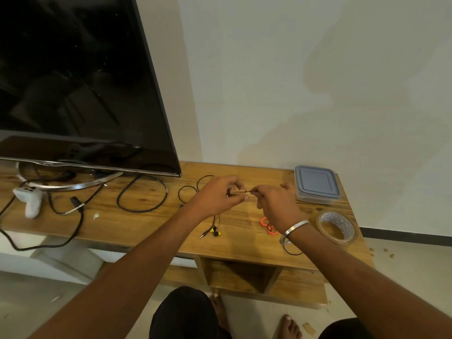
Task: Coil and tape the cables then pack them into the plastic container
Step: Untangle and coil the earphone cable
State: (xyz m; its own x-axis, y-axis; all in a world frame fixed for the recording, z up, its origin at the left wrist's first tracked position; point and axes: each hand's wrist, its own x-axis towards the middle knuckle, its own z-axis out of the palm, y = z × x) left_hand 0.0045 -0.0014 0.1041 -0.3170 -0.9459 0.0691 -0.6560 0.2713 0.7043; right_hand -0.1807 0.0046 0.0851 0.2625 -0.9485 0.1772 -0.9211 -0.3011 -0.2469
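My left hand (221,195) pinches a small bundle of thin cable wrapped in brown tape (237,192) above the wooden table (151,226). My right hand (276,204) pinches the end of that bundle from the right. The thin black earphone cable (214,231) hangs from the bundle to the table, ending in yellow earbuds and a jack plug. A thin black cable loop (187,193) lies behind my left hand. The plastic container (316,184) stands with its grey lid on at the table's back right. A roll of clear tape (337,227) lies near the right edge.
A big black TV (80,81) on a metal stand fills the left. A thicker black cable (143,195) loops beside it. A white game controller (30,200) lies far left. Orange-handled scissors (267,226) lie partly under my right wrist. My bare feet (291,326) are below.
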